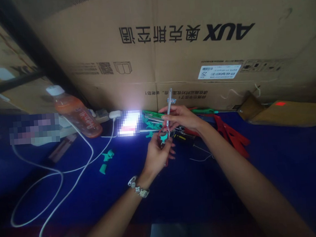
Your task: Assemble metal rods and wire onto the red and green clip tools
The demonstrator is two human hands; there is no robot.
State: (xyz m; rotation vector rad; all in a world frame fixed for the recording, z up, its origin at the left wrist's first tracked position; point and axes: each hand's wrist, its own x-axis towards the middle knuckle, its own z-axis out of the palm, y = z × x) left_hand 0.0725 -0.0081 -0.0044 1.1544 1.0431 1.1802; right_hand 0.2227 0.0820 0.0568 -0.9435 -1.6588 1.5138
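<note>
My left hand [158, 150] is closed around a small red-and-green plastic piece [163, 137], much of it hidden by the fingers. Its red part shows again below the fingers. My right hand [184, 117] pinches a slim silver metal rod [170, 105] that stands nearly upright. The rod's lower end meets the piece in my left hand, where thin pale wire or thread shows; how they join is too small to tell. Behind both hands lie more green plastic parts [153, 125] and metal rods in a pile.
Red flat parts [231, 135] lie right of my right wrist. Loose green pieces [108, 155] rest on the blue cloth [179, 196]. A drink bottle [75, 111], white cable [83, 174] and bright screen [129, 123] are at left. A large cardboard box [93, 40] stands behind.
</note>
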